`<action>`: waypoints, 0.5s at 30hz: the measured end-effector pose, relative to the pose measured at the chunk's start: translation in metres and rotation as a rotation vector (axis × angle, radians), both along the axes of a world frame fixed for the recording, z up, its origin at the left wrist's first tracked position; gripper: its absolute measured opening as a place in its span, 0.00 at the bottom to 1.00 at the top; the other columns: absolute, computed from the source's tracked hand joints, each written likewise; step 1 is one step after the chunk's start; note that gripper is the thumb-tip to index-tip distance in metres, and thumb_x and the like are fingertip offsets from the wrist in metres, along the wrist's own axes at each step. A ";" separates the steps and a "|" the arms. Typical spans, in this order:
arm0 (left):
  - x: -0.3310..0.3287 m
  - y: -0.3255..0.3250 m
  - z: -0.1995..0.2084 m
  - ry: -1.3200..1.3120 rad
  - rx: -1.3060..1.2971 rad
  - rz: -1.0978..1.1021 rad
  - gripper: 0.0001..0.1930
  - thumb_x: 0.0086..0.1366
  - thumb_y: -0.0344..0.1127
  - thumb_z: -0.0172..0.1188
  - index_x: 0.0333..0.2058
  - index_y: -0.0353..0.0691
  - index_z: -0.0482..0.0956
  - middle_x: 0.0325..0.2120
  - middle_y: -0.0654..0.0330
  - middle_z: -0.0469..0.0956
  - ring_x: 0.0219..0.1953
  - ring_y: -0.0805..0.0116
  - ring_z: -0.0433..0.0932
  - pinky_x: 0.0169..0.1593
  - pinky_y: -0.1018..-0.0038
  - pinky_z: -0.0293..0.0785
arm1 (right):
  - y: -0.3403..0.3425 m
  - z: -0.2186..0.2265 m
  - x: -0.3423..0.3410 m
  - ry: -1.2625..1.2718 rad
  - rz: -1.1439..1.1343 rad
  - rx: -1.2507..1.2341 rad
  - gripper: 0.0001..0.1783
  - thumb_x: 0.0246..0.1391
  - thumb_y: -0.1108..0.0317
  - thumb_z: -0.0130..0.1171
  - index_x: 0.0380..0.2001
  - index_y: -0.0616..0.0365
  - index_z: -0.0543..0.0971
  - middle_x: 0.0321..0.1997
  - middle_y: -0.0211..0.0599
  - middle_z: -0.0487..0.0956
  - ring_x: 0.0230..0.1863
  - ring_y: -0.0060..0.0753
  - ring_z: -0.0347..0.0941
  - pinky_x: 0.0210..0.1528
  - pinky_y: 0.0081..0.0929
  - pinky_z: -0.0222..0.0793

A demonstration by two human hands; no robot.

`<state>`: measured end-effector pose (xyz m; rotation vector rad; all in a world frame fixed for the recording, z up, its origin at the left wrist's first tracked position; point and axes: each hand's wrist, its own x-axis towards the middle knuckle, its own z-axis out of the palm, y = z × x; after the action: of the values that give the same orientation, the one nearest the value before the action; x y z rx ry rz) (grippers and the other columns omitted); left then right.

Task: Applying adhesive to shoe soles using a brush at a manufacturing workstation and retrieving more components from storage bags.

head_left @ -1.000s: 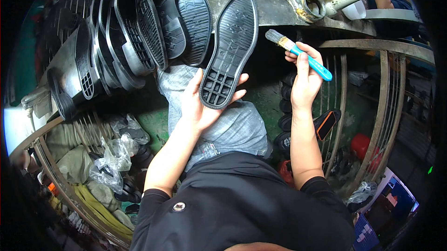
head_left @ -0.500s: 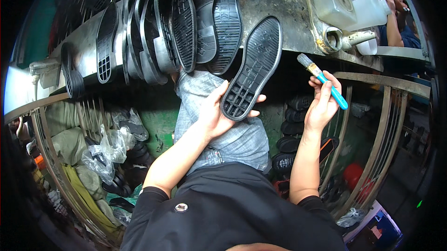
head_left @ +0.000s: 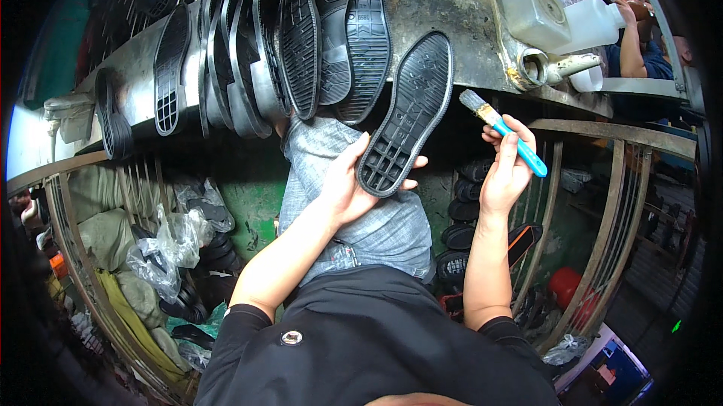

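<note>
A black shoe sole (head_left: 410, 108) is tilted up in front of me, its gridded inner side facing me. My left hand (head_left: 354, 187) grips it by the heel end, thumb on one edge and fingertips showing past the other. In my right hand (head_left: 510, 169) is a brush (head_left: 512, 137) with a blue handle and grey bristles. The bristle end points up and left, a short way right of the sole and apart from it. Several more black soles (head_left: 299, 44) stand overlapping along the metal bench (head_left: 444, 22) beyond my left hand.
On the bench at the right stand a translucent square container (head_left: 533, 10), a white plastic bottle (head_left: 599, 23) and a metal cup (head_left: 533, 65). Metal railings (head_left: 614, 218) flank me. Plastic bags (head_left: 177, 236) lie at the left. Another person's arm (head_left: 634, 48) shows at the far right.
My right hand has brought the brush left, nearer to the sole. The sole and my left hand have hardly moved.
</note>
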<state>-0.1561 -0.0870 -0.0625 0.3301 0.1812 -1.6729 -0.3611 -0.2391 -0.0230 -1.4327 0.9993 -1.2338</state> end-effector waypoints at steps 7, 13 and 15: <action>-0.003 0.001 0.000 -0.059 -0.020 -0.019 0.36 0.85 0.59 0.39 0.73 0.31 0.67 0.69 0.37 0.73 0.71 0.35 0.73 0.63 0.43 0.82 | 0.000 0.000 -0.003 0.056 0.010 -0.032 0.19 0.81 0.62 0.51 0.60 0.67 0.77 0.53 0.46 0.83 0.50 0.35 0.84 0.55 0.34 0.82; 0.005 0.007 0.000 0.093 -0.097 -0.061 0.35 0.84 0.57 0.41 0.75 0.34 0.66 0.72 0.41 0.70 0.74 0.34 0.69 0.65 0.34 0.77 | -0.018 0.003 -0.020 0.153 -0.009 -0.102 0.12 0.78 0.69 0.58 0.56 0.65 0.80 0.51 0.38 0.85 0.51 0.28 0.83 0.59 0.29 0.79; 0.009 0.015 0.000 0.067 -0.093 -0.063 0.35 0.84 0.57 0.41 0.75 0.34 0.66 0.72 0.40 0.70 0.73 0.33 0.70 0.63 0.35 0.79 | -0.040 0.007 -0.026 0.107 -0.061 -0.142 0.12 0.78 0.68 0.58 0.56 0.64 0.80 0.53 0.38 0.85 0.51 0.28 0.83 0.58 0.29 0.79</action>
<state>-0.1473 -0.0719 -0.0630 0.2124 0.1439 -1.7497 -0.3871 -0.2792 -0.0163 -1.6028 1.0516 -1.3046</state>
